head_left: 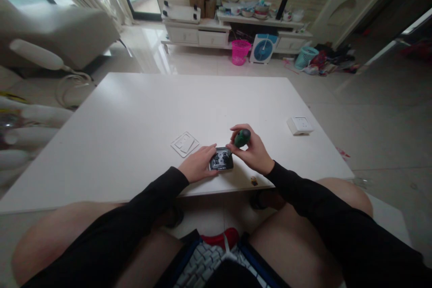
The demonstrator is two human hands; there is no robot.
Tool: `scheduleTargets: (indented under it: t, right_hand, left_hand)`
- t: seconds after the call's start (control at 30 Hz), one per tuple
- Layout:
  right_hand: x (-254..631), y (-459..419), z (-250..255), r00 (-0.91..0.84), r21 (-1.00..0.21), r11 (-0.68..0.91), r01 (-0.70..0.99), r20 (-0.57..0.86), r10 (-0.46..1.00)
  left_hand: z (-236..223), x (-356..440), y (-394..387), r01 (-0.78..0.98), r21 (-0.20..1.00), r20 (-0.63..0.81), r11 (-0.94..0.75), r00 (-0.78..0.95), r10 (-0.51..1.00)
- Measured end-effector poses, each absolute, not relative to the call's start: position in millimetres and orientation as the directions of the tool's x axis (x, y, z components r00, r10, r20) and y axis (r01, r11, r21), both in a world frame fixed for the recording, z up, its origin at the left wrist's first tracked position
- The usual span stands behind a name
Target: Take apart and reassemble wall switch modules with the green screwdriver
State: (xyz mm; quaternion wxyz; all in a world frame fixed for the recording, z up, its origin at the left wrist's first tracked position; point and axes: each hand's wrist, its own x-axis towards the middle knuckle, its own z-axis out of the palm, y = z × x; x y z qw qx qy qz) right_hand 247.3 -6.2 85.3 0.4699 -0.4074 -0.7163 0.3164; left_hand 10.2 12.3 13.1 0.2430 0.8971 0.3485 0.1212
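Near the table's front edge, my left hand (200, 164) grips the left side of a dark wall socket module (222, 160), whose back faces up. My right hand (254, 150) is wrapped round a screwdriver (242, 138) with a green and black handle. Its handle tilts up toward me, and the tip, hidden by my fingers, points at the module's upper right corner. Left of the module lies a white socket faceplate with its frame (185, 144). A small brass-coloured and dark piece (254, 181) sits below my right wrist.
The white table (135, 112) spans the middle of the view. A white socket box (300, 125) stands near its right edge. Beyond it are a pink basket (240, 51), a blue fan (263, 48) and a low white cabinet (199, 36). My knees are under the front edge.
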Motion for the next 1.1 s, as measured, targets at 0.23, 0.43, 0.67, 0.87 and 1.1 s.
scheduleTargets:
  t: [0.23, 0.43, 0.67, 0.87, 1.1]
  right_hand:
    - [246.6, -3.6, 82.5, -0.17, -0.906, 0.346, 0.243, 0.311, 0.935]
    - [246.1, -3.7, 84.7, -0.161, -0.943, 0.274, 0.187, 0.246, 0.956]
    - [244.9, -2.5, 82.8, -0.11, -0.946, 0.27, 0.177, 0.254, 0.961]
    - [245.0, -4.5, 81.1, -0.161, -0.945, 0.293, 0.145, 0.269, 0.95]
    - [248.3, -7.1, 86.4, -0.121, -0.903, 0.421, 0.083, 0.41, 0.904]
  left_hand:
    - [11.8, 10.8, 12.8, 0.582, 0.509, 0.04, -0.634, 0.72, 0.693]
    - [12.7, 10.4, 13.4, 0.578, 0.525, 0.035, -0.625, 0.719, 0.695]
    - [11.7, 9.9, 13.4, 0.574, 0.523, 0.045, -0.63, 0.72, 0.693]
    - [13.1, 9.9, 12.9, 0.58, 0.506, 0.043, -0.638, 0.722, 0.69]
    - [15.3, 11.1, 12.0, 0.603, 0.484, 0.027, -0.634, 0.714, 0.699]
